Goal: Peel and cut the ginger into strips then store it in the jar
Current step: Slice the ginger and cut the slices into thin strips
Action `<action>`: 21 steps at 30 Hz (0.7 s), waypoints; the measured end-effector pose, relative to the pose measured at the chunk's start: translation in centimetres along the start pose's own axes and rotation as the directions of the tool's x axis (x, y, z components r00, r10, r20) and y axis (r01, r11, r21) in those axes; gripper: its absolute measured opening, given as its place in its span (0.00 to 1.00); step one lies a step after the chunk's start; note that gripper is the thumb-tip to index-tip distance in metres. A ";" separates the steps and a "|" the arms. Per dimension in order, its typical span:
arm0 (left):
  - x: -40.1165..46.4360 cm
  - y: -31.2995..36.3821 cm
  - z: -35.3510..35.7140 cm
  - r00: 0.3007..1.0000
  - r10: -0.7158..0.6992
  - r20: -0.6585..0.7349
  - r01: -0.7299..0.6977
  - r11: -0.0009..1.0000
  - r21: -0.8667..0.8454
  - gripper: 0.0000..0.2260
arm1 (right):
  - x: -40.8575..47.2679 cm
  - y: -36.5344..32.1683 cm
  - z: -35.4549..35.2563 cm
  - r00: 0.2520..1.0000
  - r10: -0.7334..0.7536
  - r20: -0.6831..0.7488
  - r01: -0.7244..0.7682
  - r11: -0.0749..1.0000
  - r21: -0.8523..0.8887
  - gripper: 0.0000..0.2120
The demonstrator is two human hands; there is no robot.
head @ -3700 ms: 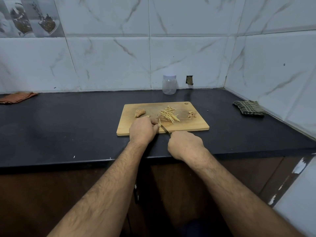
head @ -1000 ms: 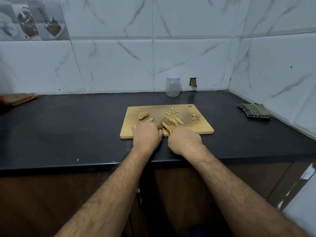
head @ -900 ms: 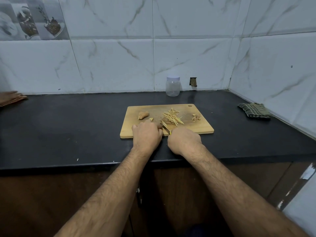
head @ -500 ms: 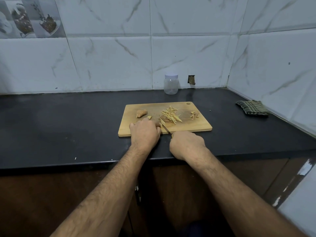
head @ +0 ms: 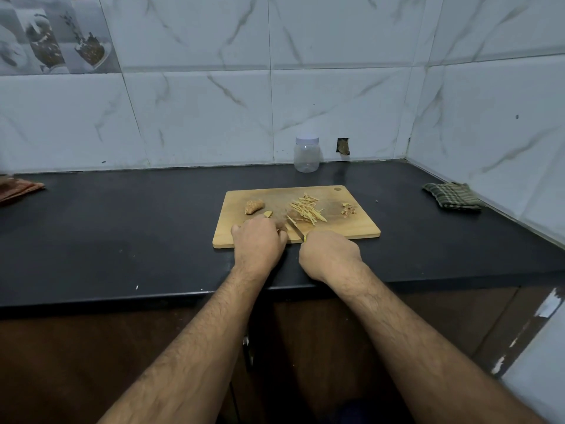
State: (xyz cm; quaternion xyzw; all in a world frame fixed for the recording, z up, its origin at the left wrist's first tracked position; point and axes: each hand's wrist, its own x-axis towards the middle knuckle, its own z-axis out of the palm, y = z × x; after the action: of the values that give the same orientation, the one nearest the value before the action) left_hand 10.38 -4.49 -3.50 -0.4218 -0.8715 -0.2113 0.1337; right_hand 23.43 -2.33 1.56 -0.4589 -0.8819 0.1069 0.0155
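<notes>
Just beyond both hands, pale yellow ginger strips (head: 307,208) lie heaped on the rectangular wooden cutting board (head: 351,231). The left hand (head: 260,240) curls down over something hidden, and the right hand (head: 330,254) grips a small steel knife (head: 295,228), blade between them.

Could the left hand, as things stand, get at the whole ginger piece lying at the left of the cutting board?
Probably yes. The ginger piece lies in the open on the cutting board, just beyond the left hand, with nothing between them. But that hand looks busy holding down ginger beside the knife and would have to let go first.
</notes>
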 end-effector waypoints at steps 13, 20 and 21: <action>0.0 0.3 -0.1 0.998 0.051 0.021 -0.052 0.996 0.075 0.14 | 0.5 -0.3 0.0 1.000 -0.004 0.021 0.004 1.000 0.005 0.13; -0.2 0.5 -0.3 0.997 0.074 0.025 -0.077 0.988 0.135 0.15 | 0.5 -0.4 -0.4 0.998 -0.003 0.067 0.002 1.000 0.012 0.13; -0.2 0.5 -0.3 0.997 0.079 0.025 -0.082 0.987 0.140 0.15 | 0.3 -0.4 -0.4 0.997 -0.003 0.072 0.002 1.000 0.012 0.13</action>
State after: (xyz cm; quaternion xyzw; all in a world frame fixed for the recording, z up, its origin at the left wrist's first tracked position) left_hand 10.92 -4.46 -3.14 -0.4483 -0.8677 -0.1394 0.1633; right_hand 22.96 -2.20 2.01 -0.4535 -0.8818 0.1287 -0.0136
